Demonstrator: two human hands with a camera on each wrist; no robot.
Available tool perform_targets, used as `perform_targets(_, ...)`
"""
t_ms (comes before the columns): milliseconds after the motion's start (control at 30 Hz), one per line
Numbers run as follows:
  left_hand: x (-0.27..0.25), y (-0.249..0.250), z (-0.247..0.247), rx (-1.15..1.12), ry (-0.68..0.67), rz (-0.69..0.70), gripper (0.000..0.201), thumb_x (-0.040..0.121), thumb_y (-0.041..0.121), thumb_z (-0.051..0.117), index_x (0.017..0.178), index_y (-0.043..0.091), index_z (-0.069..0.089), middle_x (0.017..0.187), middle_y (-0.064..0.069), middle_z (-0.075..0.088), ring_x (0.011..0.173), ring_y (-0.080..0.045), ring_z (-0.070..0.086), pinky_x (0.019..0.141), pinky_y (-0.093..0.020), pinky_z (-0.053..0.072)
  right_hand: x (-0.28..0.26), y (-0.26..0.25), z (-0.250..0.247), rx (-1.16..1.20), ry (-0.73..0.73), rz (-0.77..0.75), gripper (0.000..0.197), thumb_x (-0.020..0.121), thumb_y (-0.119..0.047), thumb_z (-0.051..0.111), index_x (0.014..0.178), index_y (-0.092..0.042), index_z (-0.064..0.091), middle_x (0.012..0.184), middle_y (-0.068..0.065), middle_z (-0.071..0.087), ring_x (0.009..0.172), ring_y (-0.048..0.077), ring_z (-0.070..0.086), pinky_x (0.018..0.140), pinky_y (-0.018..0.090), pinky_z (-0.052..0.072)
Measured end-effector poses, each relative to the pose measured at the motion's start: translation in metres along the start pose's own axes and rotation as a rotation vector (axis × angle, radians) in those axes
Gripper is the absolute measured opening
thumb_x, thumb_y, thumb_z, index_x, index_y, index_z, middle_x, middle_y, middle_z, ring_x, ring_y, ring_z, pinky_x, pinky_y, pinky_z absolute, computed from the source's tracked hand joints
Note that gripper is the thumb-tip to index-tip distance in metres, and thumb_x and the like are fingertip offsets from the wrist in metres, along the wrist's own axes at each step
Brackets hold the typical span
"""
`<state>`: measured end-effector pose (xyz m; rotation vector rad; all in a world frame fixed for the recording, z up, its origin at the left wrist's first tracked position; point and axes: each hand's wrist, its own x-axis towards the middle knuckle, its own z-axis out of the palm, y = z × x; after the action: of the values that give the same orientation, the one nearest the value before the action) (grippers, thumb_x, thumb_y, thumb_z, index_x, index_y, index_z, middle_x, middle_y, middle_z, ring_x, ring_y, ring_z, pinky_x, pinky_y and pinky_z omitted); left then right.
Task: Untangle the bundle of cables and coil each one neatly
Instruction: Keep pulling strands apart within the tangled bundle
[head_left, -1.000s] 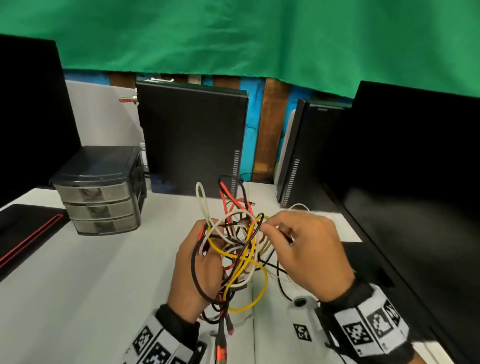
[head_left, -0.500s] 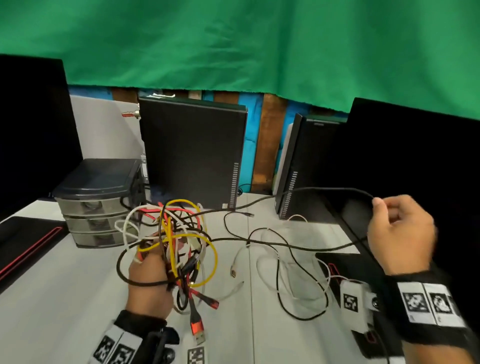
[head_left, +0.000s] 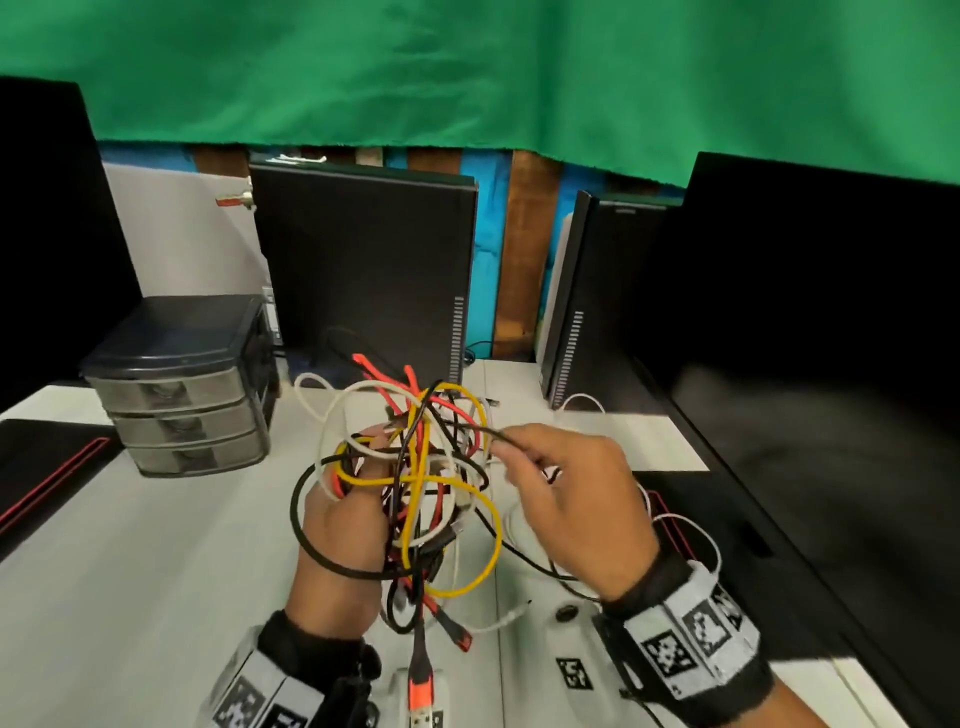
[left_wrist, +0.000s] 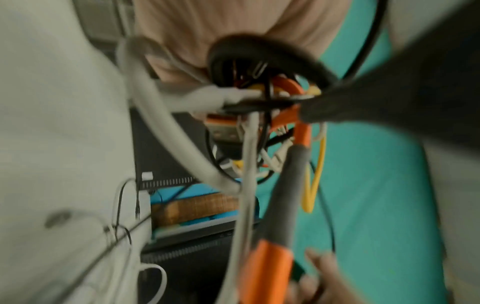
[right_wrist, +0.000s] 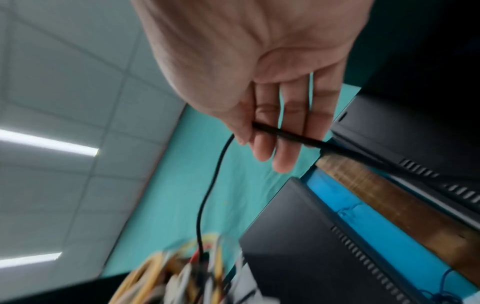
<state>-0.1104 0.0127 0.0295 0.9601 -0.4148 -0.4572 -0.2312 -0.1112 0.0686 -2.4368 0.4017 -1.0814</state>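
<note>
Nearest, orange-collared plugs (head_left: 420, 693) dangle below the bundle of cables (head_left: 415, 483), which the left hand (head_left: 340, 540) holds up above the white surface (head_left: 130, 571), its fingers curled into the knot of yellow, white, red and black loops. Just beside it the right hand (head_left: 571, 499) pinches one thin black cable (right_wrist: 280, 132) between thumb and fingers, the strand running down into the tangle. These cords look light, limp and springy, so loops will likely snag; better to take hold near a free plug end and feed it through than to tug mid-length. Farther back sit a small drawer unit (head_left: 182, 384) and black computer cases (head_left: 363, 270).
</note>
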Motion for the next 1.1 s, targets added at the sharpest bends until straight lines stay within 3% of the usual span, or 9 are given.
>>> perform_targets(200,0.019,0.004,-0.037,-0.262,0.053,-0.127,0.015,0.084,0.023,0.061,0.093,0.012,0.066,0.083,-0.006,0.068,0.07,-0.021,0.067,0.059,-0.028,0.058,0.019,0.025,-0.051,0.098,0.216,0.199,0.038,0.099,-0.022,0.059,0.063,-0.016,0.066,0.055,0.0,0.062,0.053,0.01,0.058,0.061,0.021,0.049)
perform_targets(367,0.025,0.008,-0.044,-0.398,-0.033,-0.197,0.037,0.102,0.024,0.043,0.082,0.015,0.073,0.076,-0.001,0.071,0.064,-0.013,0.07,0.053,-0.024,0.057,0.021,0.051,-0.05,-0.135,0.232,0.346,0.028,0.096,-0.033,0.056,0.074,-0.024,0.071,0.059,-0.007,0.066,0.062,0.013,0.066,0.068,0.038,0.057)
perform_targets(500,0.022,0.018,-0.043,-0.536,-0.192,-0.278,0.028,0.068,0.024,0.089,0.089,0.009,0.078,0.087,-0.007,0.076,0.077,-0.018,0.075,0.066,-0.03,0.062,0.021,0.059,-0.06,-0.385,0.0,0.467,0.037,0.092,-0.041,0.059,0.128,-0.037,0.061,0.104,-0.005,0.075,0.102,0.025,0.068,0.09,0.042,0.054)
perform_targets(600,0.016,0.02,-0.041,-0.51,-0.259,-0.274,0.047,0.107,0.029,0.038,0.135,-0.005,0.053,0.134,-0.024,0.059,0.125,-0.032,0.058,0.106,-0.038,0.045,0.017,0.042,-0.053,-0.377,-0.326,0.379,0.079,0.092,-0.041,0.066,0.155,-0.043,0.018,0.138,-0.012,0.052,0.12,0.016,0.053,0.102,0.035,0.043)
perform_targets(700,0.014,0.012,-0.044,-0.53,-0.352,-0.322,0.054,0.11,0.03,0.016,0.147,-0.005,0.037,0.147,-0.024,0.047,0.137,-0.032,0.046,0.114,-0.037,0.034,0.013,0.023,-0.029,-0.005,-0.44,0.238,0.061,0.096,-0.047,0.057,0.15,-0.044,0.031,0.144,-0.024,0.045,0.13,-0.005,0.043,0.11,0.022,0.036)
perform_targets(767,0.009,0.005,-0.045,-0.518,-0.353,-0.346,0.056,0.11,0.031,0.015,0.147,-0.003,0.037,0.149,-0.022,0.046,0.14,-0.031,0.043,0.118,-0.037,0.028,0.009,0.018,-0.012,0.199,-0.556,0.256,0.047,0.099,-0.042,0.055,0.143,-0.044,0.042,0.138,-0.021,0.056,0.128,-0.011,0.045,0.104,0.015,0.038)
perform_targets(933,0.012,0.008,-0.045,-0.417,-0.324,-0.415,0.049,0.107,0.035,0.035,0.138,0.001,0.053,0.139,-0.014,0.059,0.13,-0.023,0.055,0.116,-0.03,0.031,0.004,0.018,0.001,0.524,-0.526,0.327,0.025,0.098,-0.014,0.061,0.117,-0.03,0.063,0.096,0.003,0.078,0.098,0.016,0.072,0.103,0.037,0.05)
perform_targets(1000,0.019,0.009,-0.046,-0.417,-0.298,-0.519,0.042,0.1,0.026,0.058,0.126,-0.008,0.061,0.127,-0.023,0.065,0.121,-0.03,0.062,0.111,-0.033,0.041,0.006,0.021,-0.001,0.635,-0.444,0.34,0.024,0.097,-0.004,0.058,0.114,-0.019,0.067,0.083,0.011,0.075,0.08,0.023,0.072,0.088,0.035,0.056)
perform_targets(1100,0.015,0.009,-0.049,-0.453,-0.428,-0.538,0.046,0.107,0.025,0.042,0.135,-0.01,0.052,0.136,-0.027,0.057,0.131,-0.031,0.052,0.115,-0.035,0.033,0.007,0.028,0.002,0.671,-0.325,0.339,0.024,0.096,-0.001,0.058,0.106,-0.017,0.074,0.076,0.005,0.07,0.064,0.016,0.06,0.065,0.028,0.052)
